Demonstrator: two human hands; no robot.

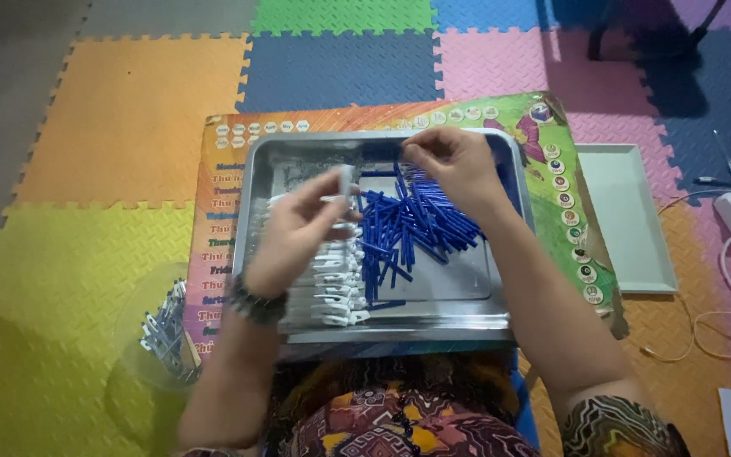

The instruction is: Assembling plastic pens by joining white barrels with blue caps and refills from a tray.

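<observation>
Sitting over a metal tray (257, 182), the person is working both hands above its contents. The tray is shiny, rectangular and shallow, and it is lying on a colourful printed board (552, 127) that is resting on foam floor mats (129, 118).

The left hand (298, 233) is hovering over the left half of the tray, its thumb and fingers closing narrowly on one white pen barrel (347, 184), which is standing nearly upright. The right hand (458, 165) is reaching over the far edge of the tray, its fingertips pinching together just above the heap of blue pieces (412, 224); what they are gripping is too small to tell.

The blue pieces are thin, short, stick-like and bright blue, lying criss-crossed in a loose heap at the middle of the tray. Left of that heap, a row of white barrels (332, 292) is lying side by side, running toward the near edge of the tray.

Right of the tray, a pale green tray (628, 220) is lying on the mats. Left of the metal tray's near corner, a clear tub (158, 334) is holding more pen parts.
</observation>
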